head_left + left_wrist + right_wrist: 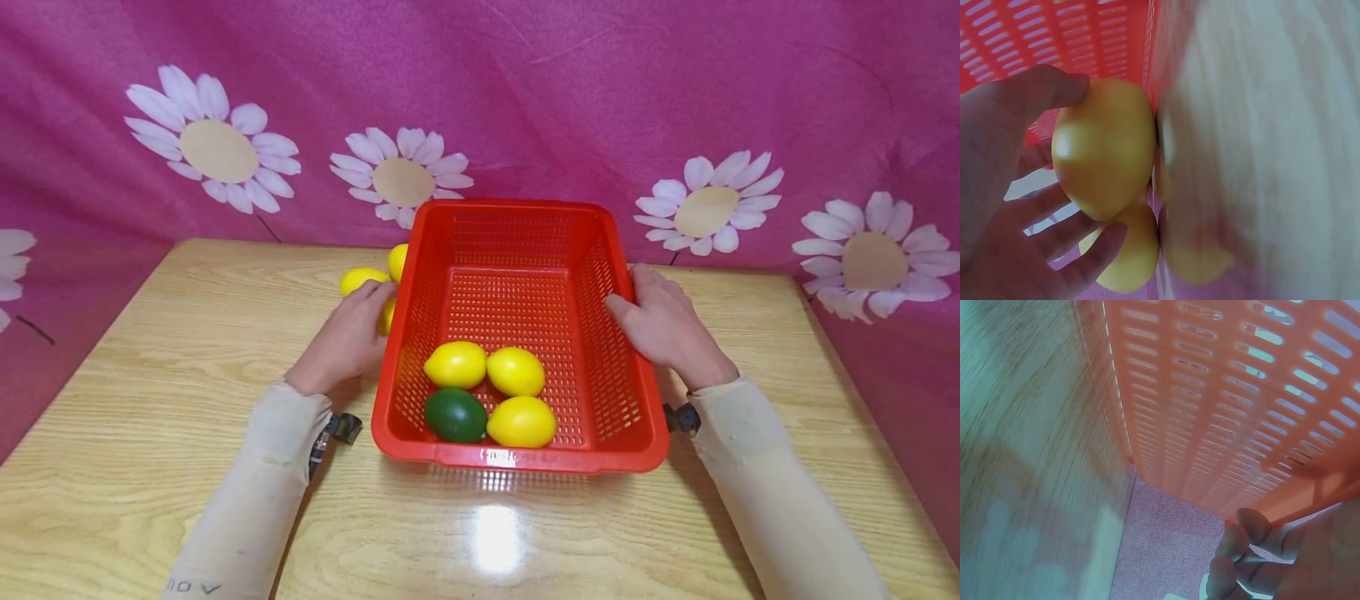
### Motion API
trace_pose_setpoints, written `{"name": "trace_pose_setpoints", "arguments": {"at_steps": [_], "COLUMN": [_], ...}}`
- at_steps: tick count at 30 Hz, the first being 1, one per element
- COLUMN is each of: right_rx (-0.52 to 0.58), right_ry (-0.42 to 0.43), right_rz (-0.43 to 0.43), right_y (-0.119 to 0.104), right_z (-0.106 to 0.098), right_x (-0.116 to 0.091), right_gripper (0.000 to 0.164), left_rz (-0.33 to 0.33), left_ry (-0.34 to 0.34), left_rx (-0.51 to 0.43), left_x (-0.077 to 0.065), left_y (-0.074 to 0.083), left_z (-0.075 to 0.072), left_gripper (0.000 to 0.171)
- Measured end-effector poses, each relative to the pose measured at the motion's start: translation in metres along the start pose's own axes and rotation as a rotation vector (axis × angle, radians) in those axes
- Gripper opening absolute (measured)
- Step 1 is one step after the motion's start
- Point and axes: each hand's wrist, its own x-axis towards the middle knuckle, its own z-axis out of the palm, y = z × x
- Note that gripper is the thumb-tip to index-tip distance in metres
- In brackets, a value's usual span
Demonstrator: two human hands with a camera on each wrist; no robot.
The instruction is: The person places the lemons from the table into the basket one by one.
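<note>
Evidently, the red basket (600, 460) is set around the middle of the bench (187, 375), toward its far edge, where it can be reached from either side. Its right rim is gripped by the right hand (663, 325), thumb inside and fingers outside, presumably so that sliding is prevented. On the side toward the bench's left edge, a single lemon (1107, 150) is cupped by the left hand (345, 337), thumb laid against it, fingers spread round it; how firmly cannot be told. Beside the basket, other loose lemons (363, 280) are grouped. Inside, three yellow lemons (456, 365) and a dark green fruit (456, 415) are clustered toward the bench's near edge, perhaps for easy reach.
</note>
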Motion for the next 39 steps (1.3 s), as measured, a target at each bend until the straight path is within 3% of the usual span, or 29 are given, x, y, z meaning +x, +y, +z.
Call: {"name": "trace_pose_setpoints", "arguments": {"at_steps": [12, 17, 20, 27, 39], "right_rx": [0.015, 0.006, 0.004, -0.013, 0.001], "right_ry": [-0.008, -0.006, -0.004, 0.013, 0.008], "right_rz": [0.012, 0.004, 0.001, -0.012, -0.008], "right_y": [0.001, 0.001, 0.001, 0.001, 0.001], "right_z": [0.0, 0.0, 0.0, 0.0, 0.0], "right_x": [-0.002, -0.001, -0.001, 0.0, 0.001], "right_gripper": [0.052, 0.053, 0.052, 0.05, 0.05], "left_rz": [0.076, 0.065, 0.092, 0.224, 0.301], "left_ry": [0.001, -0.015, -0.014, -0.027, -0.066], "left_rx": [0.034, -0.007, -0.015, -0.017, -0.016], "left_x": [0.0, -0.002, -0.002, 0.0, 0.0], "left_y": [0.003, 0.003, 0.002, 0.002, 0.0], "left_z": [0.004, 0.005, 0.005, 0.009, 0.012], "left_gripper": [0.061, 0.07, 0.07, 0.056, 0.037]}}
